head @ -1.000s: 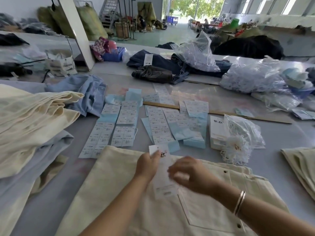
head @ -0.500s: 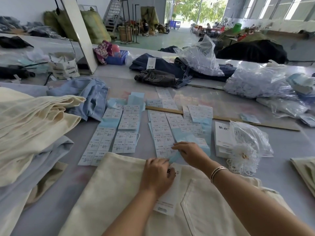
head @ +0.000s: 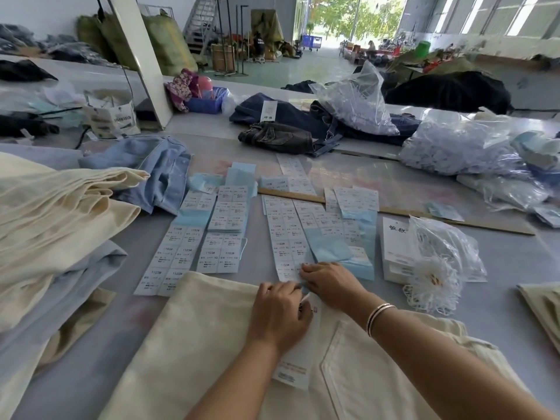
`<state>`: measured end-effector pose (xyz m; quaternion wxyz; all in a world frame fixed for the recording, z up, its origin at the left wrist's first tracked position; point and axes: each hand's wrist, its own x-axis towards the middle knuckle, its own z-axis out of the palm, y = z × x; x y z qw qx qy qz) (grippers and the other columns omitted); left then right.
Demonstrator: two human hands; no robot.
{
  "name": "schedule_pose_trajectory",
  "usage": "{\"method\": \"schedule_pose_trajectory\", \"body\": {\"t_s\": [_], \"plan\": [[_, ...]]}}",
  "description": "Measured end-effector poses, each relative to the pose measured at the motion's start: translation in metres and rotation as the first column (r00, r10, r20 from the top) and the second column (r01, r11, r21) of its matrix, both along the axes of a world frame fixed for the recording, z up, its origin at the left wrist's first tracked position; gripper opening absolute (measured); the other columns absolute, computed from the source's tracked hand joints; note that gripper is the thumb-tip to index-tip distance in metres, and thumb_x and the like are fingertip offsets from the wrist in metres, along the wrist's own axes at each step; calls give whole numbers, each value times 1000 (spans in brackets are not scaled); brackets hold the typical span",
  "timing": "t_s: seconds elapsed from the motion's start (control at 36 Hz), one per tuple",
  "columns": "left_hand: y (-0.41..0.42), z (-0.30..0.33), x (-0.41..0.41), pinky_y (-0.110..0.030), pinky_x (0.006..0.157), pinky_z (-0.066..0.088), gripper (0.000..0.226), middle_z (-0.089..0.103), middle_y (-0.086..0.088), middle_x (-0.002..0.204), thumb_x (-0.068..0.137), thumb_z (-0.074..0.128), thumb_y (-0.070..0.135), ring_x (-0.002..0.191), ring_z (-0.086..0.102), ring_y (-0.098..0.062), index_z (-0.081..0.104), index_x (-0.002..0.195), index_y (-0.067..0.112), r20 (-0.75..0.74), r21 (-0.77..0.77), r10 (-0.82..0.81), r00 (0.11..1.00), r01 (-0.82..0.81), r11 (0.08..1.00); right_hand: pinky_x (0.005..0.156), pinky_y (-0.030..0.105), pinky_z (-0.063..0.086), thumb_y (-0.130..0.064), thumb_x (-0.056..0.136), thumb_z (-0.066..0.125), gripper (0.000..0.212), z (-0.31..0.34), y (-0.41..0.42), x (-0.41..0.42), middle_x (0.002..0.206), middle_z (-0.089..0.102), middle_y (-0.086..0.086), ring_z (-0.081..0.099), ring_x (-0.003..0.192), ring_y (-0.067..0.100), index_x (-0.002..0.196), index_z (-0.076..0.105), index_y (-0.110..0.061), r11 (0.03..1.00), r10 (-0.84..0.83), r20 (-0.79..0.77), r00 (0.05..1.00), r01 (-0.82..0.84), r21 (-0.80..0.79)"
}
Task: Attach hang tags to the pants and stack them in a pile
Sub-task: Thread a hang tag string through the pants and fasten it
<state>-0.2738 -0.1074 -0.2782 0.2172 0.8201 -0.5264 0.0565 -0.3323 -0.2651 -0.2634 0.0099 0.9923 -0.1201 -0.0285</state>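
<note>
A pair of cream pants point(head: 212, 344) lies flat on the grey desk point(head: 91, 374), right in front of the person. A white hang tag point(head: 295, 363) lies on the pants, next to the back pocket point(head: 378, 374). The left hand point(head: 278, 313) rests on top of the tag with its fingers curled over the top end, holding it down. The right hand point(head: 330, 283) reaches just past the edge of the pants to a strip of small white stickers point(head: 286, 241). Its fingertips pinch at the near end of the strip. A silver bracelet point(head: 378, 316) sits on the right wrist. To the left is a pile of folded cream and pale blue pants point(head: 54, 213). To the right lie a stack of white tags point(head: 394, 253) and a clear bag of white strings point(head: 439, 262).
</note>
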Motion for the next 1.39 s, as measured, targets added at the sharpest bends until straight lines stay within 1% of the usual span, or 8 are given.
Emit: {"method": "schedule_pose_trajectory", "body": {"t_s": [0.14,0.28,0.42,0.47,0.61,0.86,1.08,1.39], "plan": [[2,4,-2,-32,65,47,27,69,6,79,76,46,32,73,63,-17,71,80,21,-11,-50,-17,1000,16,999,92,33,44,-20,98,42,25,-1,9,-3,115,65,2,61,106,24,110,64,-15,988,3,33,999,3,-155],[0,2,-1,-30,63,47,26,69,7,74,75,46,32,70,63,-16,69,74,21,7,-88,-12,1000,12,996,88,33,43,-22,98,42,23,-2,8,-3,107,64,2,60,100,23,104,63,-14,989,-1,115,993,18,-147],[0,2,0,-29,64,43,24,65,5,68,75,44,30,68,61,-15,63,63,20,18,-85,1,1000,0,996,79,30,49,-29,93,57,22,5,-6,1,100,67,4,61,88,19,96,70,-11,925,-244,181,953,173,338],[-1,1,0,-28,63,44,24,63,3,66,76,44,28,64,60,-16,61,61,19,11,-111,-7,1000,9,994,81,27,50,-27,93,58,22,8,-13,2,102,69,4,62,88,17,100,71,-10,881,-317,188,930,215,420],[-2,1,-1,-26,60,45,24,57,3,58,75,45,28,51,54,-18,57,57,19,23,-163,-17,1000,20,986,88,17,43,-28,95,55,28,3,-17,-1,123,64,-3,61,104,12,117,68,-17,934,-163,79,983,128,334],[0,3,0,-27,59,44,24,59,2,60,76,44,27,53,55,-17,58,58,18,16,-132,-49,999,51,990,83,23,45,-38,89,63,31,18,-10,9,122,63,-6,61,104,13,115,69,-22,956,-98,41,994,82,283],[1,2,1,-26,57,45,15,62,5,66,73,53,25,50,54,-17,65,66,20,66,-89,-65,996,71,994,94,30,48,-24,84,63,39,28,-5,19,129,60,-7,57,112,16,123,64,-26,960,-152,-86,985,168,222],[2,2,1,-26,57,45,2,62,4,66,68,67,21,49,54,-18,66,69,19,42,-113,-80,996,84,990,92,35,50,-36,89,60,35,25,7,22,121,65,3,61,108,23,117,67,-17,974,-194,-108,975,204,94]]}}
